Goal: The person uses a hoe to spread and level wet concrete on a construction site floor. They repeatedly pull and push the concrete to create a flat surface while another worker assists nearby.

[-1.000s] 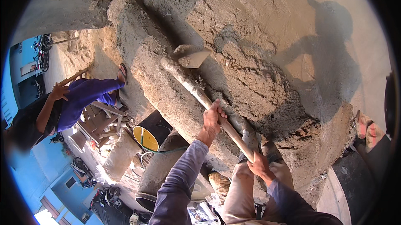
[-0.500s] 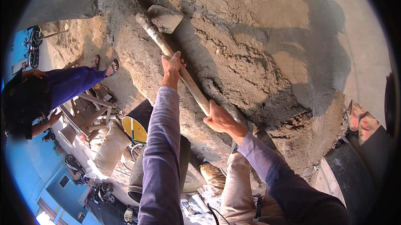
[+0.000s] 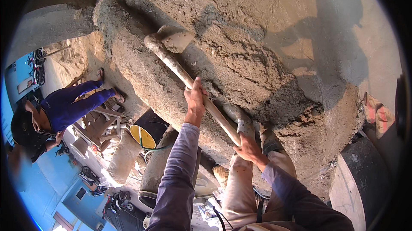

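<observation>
The left hand [image 3: 195, 102] is wrapped around the middle of the hoe's [image 3: 174, 64] stick. The right hand [image 3: 249, 148] grips the stick's end, just above the knees. The hoe's blade [image 3: 178, 41] is up ahead, over wet mud [image 3: 240, 59]. A black bucket [image 3: 156, 123], yellow inside, is left of the left arm.

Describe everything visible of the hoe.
The hoe has a pale, round, wood-looking handle, smeared grey toward the top, and a broad greyish blade set crosswise, probably metal. It slants from upper left toward the person's legs. The left hand grips mid-handle; the right hand grips near the lower end. Whether the blade touches the wet-looking mix is unclear.
</observation>
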The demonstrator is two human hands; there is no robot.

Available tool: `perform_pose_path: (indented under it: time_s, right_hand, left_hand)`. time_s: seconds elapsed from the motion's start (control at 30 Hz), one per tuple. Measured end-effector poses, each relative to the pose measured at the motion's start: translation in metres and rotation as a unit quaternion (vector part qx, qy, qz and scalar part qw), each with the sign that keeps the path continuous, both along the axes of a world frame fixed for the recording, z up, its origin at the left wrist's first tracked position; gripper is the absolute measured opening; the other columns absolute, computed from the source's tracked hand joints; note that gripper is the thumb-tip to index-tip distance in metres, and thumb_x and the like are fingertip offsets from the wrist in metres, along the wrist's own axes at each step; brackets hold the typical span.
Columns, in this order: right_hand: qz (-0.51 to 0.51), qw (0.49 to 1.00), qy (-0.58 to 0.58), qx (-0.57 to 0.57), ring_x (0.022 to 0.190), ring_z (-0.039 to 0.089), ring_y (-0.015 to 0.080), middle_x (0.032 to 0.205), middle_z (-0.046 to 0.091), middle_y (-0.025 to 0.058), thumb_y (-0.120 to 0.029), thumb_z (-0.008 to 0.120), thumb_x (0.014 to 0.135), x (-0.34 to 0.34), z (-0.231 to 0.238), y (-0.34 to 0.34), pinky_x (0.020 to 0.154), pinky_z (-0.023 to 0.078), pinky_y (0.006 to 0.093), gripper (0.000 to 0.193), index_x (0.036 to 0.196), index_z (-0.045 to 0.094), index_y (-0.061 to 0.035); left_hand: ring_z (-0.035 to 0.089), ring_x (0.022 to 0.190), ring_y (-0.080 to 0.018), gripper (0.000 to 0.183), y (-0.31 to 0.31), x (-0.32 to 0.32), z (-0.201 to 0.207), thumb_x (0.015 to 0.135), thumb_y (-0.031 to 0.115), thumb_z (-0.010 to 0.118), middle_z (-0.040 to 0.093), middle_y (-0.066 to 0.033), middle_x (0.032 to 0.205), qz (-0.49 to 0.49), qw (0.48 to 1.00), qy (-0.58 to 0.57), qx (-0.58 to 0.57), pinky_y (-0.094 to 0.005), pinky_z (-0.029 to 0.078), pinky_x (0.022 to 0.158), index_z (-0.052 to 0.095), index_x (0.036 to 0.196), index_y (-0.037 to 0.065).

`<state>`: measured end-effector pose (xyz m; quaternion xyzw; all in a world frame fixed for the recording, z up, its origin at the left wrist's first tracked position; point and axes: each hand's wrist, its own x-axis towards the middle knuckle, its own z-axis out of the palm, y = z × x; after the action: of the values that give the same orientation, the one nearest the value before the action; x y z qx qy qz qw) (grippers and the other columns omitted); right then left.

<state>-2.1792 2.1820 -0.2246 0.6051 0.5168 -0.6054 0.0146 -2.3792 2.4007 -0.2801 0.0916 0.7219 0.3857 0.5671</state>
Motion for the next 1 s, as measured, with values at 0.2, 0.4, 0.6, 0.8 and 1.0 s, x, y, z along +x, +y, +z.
perform_pose_path:
  time_s: [0.2,0.4,0.6,0.8,1.0]
  right_hand:
    - [-0.109,0.986,0.125,0.010,0.079,0.072,0.0340,0.091,0.070,0.0248,-0.022,0.067,0.089,-0.157,-0.088,0.252,0.067,0.059,0.0441,0.042,0.121,0.052,0.0030]
    - [-0.201,0.960,0.163,-0.102,0.076,0.071,0.0322,0.090,0.070,0.0267,-0.016,0.068,0.085,-0.198,-0.081,0.177,0.064,0.056,0.0429,0.047,0.119,0.056,0.0150]
    - [-0.144,0.962,0.135,-0.187,0.105,0.070,0.0430,0.110,0.069,0.0322,-0.016,0.064,0.087,-0.097,-0.044,0.041,0.089,0.056,0.0493,0.043,0.121,0.056,0.0082]
    - [-0.059,0.961,0.034,-0.269,0.106,0.069,0.0428,0.112,0.068,0.0331,-0.019,0.064,0.087,0.020,0.029,-0.056,0.091,0.055,0.0477,0.046,0.122,0.055,0.0086]
    - [-0.078,0.972,0.026,-0.218,0.074,0.071,0.0294,0.082,0.071,0.0171,-0.023,0.073,0.081,0.160,0.073,-0.064,0.066,0.055,0.0397,0.045,0.115,0.062,0.0040]
  left_hand:
    - [0.067,0.061,-0.0228,0.042,0.163,-0.076,-0.059,0.101,0.025,0.063,0.062,-0.0146,0.087,-0.226,0.917,0.328,0.002,-0.0370,0.057,0.049,0.035,0.118,-0.001]
    - [0.075,0.083,-0.0366,0.047,0.104,-0.106,-0.076,0.094,0.020,0.055,0.069,-0.0263,0.095,-0.405,0.824,0.349,-0.187,-0.0475,0.059,0.083,0.031,0.126,-0.005]
    - [0.067,0.105,-0.0498,0.046,-0.057,-0.023,-0.054,0.097,0.020,0.053,0.064,-0.0372,0.110,-0.417,0.810,0.349,-0.217,-0.0548,0.054,0.094,0.027,0.127,-0.003]
    - [0.073,0.087,-0.0429,0.059,-0.198,0.075,-0.025,0.095,0.012,0.054,0.062,-0.0357,0.109,-0.389,0.841,0.229,-0.297,-0.0470,0.062,0.076,0.017,0.136,-0.007]
    - [0.070,0.067,-0.0298,0.043,-0.209,0.177,-0.009,0.093,0.008,0.065,0.058,-0.0201,0.094,-0.157,0.958,-0.001,-0.238,-0.0407,0.060,0.051,0.034,0.119,-0.005]
